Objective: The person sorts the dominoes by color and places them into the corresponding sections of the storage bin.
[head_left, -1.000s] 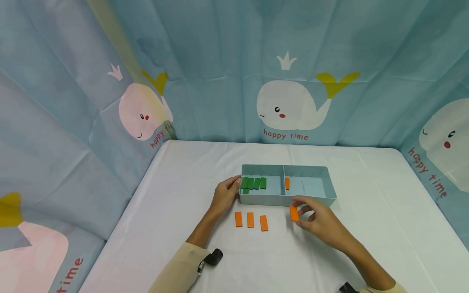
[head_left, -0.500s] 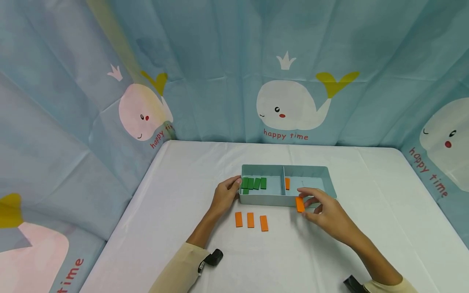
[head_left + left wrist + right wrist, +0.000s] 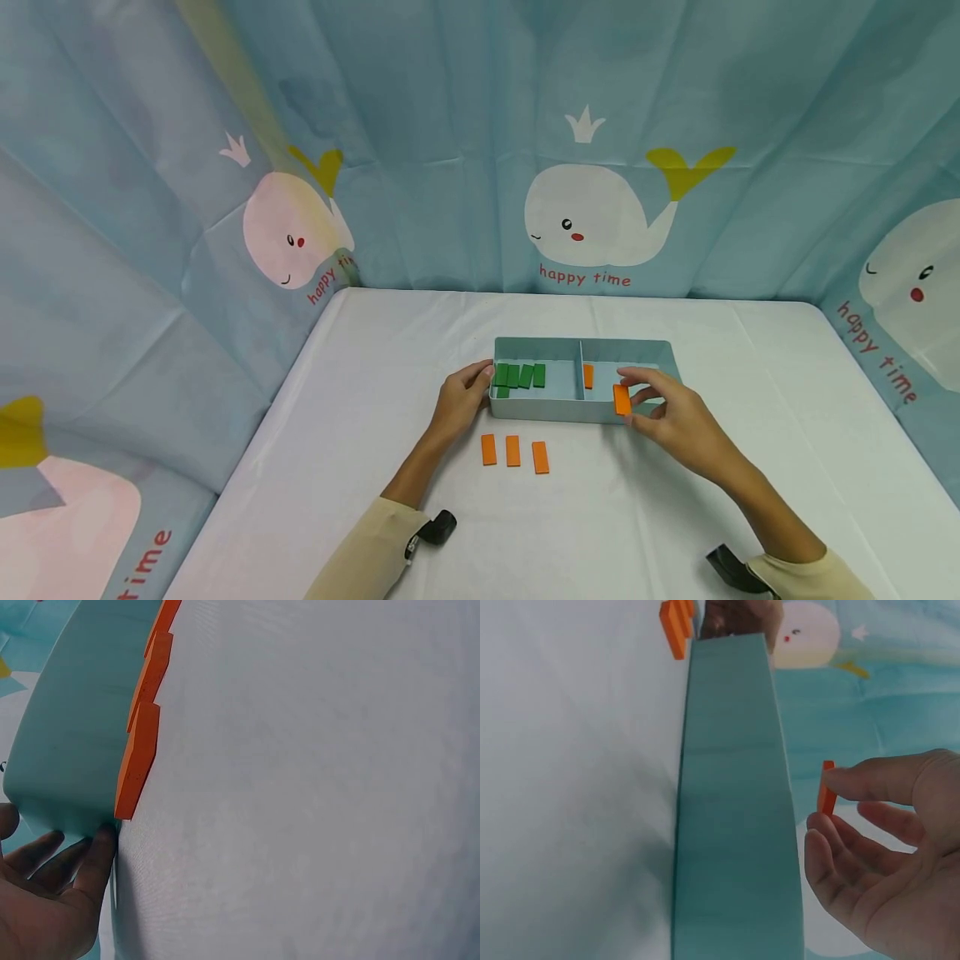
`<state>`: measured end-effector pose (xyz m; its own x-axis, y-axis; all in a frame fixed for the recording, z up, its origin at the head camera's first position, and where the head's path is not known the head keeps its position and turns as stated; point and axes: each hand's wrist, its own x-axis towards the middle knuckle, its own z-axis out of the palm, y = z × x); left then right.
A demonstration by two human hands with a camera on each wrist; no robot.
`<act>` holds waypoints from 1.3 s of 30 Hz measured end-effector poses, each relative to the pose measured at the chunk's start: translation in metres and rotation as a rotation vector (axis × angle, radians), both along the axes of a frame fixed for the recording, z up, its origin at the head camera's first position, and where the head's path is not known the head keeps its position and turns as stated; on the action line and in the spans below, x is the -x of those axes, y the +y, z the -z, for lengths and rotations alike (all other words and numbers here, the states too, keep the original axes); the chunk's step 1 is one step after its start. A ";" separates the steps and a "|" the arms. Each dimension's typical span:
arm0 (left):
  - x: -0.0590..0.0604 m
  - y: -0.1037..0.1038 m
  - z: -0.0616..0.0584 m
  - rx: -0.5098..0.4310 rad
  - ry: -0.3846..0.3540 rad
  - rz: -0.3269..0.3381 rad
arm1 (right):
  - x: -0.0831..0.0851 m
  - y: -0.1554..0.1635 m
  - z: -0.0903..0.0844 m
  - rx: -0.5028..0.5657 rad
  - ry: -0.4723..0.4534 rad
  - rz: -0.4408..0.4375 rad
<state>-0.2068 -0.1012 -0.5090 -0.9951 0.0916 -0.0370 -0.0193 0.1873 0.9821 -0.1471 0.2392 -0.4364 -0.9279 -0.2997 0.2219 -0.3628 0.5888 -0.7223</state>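
In the head view, a light-blue two-compartment box stands on the table. My left hand holds its left end, thumb near the rim; in the left wrist view the fingertips touch the end wall. My right hand pinches an orange tile between thumb and fingers, raised above the right compartment's front wall. Another orange tile is in that compartment beside the divider. Several green tiles lie in the left compartment. On the table before the box, three orange tiles form a row.
The table has a white cloth. Behind it and at the sides hang blue curtains printed with whales. A black wrist device sits at the left sleeve, another at the right sleeve.
My right hand has carried the pinched orange tile forward and slightly right, from in front of the box to over its front wall. The left hand and the box have stayed put.
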 end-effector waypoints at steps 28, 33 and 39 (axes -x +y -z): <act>-0.001 0.000 -0.002 0.009 0.013 -0.002 | 0.047 0.008 0.008 -0.047 -0.039 0.009; -0.001 0.000 -0.002 -0.010 0.008 0.019 | 0.055 0.007 0.010 -0.047 -0.076 0.011; -0.006 0.000 -0.014 -0.003 0.001 0.038 | 0.064 0.005 0.013 -0.054 -0.112 0.010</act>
<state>-0.2012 -0.1008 -0.4945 -0.9909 0.1299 -0.0357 -0.0112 0.1851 0.9827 -0.2109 0.2437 -0.4496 -0.9490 -0.2988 0.1001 -0.2752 0.6311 -0.7252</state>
